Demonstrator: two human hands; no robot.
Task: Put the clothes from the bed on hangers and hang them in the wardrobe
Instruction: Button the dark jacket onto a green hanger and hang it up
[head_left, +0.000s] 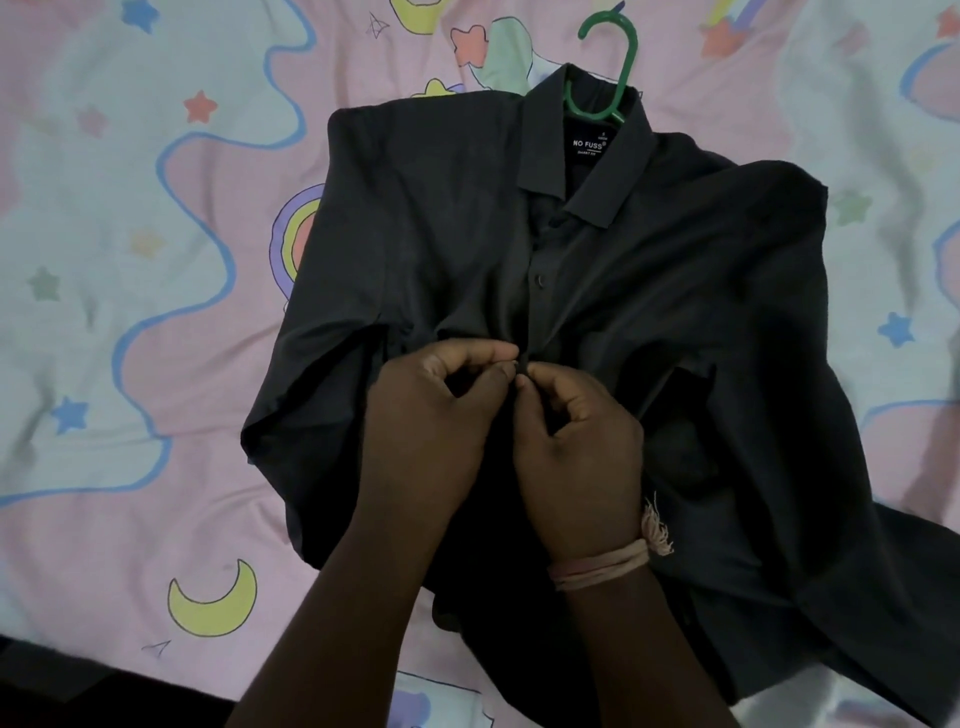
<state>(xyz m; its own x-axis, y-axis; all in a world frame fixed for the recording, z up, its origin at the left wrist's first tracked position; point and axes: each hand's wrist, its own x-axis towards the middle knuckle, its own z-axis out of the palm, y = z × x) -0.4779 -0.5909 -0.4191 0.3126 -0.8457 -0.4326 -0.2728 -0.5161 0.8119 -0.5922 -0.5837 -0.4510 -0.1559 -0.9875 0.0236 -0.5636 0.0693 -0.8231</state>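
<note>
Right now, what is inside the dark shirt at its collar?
A green hanger sits inside the dark shirt: its hook and neck loop show above the collar label. Its arms are covered by the fabric, so cannot be seen.

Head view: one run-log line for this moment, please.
stage: buttoning | dark grey collared shirt on green plastic hanger, flat on bed | left hand, right hand pinch placket | not yet hung

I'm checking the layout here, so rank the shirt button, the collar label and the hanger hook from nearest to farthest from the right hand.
From the right hand:
1. Button, on the shirt front just above the fingers.
2. Label, inside the collar, farther up.
3. Hook, sticking out beyond the collar at the top.
</note>
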